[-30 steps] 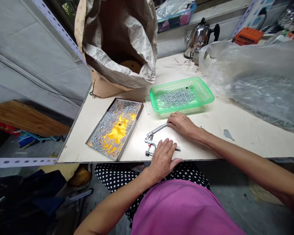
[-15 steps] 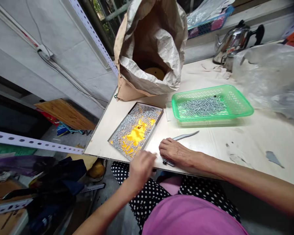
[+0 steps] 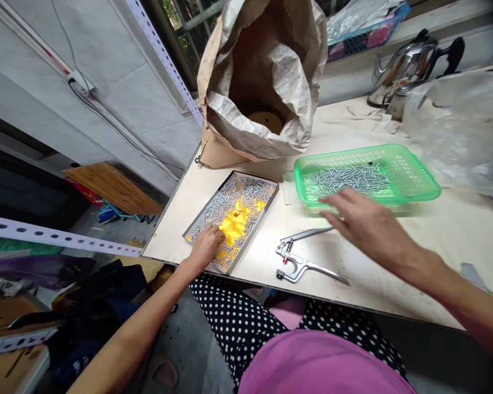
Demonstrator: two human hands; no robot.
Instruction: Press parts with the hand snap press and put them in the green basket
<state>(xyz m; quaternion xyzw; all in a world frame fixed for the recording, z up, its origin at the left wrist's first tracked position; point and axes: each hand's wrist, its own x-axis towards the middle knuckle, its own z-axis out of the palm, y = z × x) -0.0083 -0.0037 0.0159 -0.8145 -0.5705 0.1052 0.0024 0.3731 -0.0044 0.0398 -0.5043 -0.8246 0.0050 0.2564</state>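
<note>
My left hand (image 3: pixel 207 245) reaches into the near part of a shallow metal tray (image 3: pixel 250 236) holding many small silvery metal pins (image 3: pixel 217 205) over a yellow patch. Its fingers are bent together down among the pins, and the fingertips are hidden. Blurred by motion, my right hand (image 3: pixel 359 221) hovers at the near rim of a green plastic basket (image 3: pixel 419 183), thumb and fingers apart, with nothing seen in it. More silvery pins (image 3: pixel 345 179) lie inside the basket. A pair of hand-press pliers (image 3: pixel 299 267) rests on the table between the hands, its handles spread.
Behind the tray stands a large open paper sack (image 3: pixel 234 148). A metal kettle (image 3: pixel 411 65) and a clear plastic bag (image 3: pixel 468 131) are at the back right. A grey scrap (image 3: pixel 474 273) lies on the right of the table (image 3: pixel 254 273), whose front edge runs above my lap.
My right hand has let go of the pliers and moved up and right to the basket. My left hand has gone from the table's edge left into the tray.
</note>
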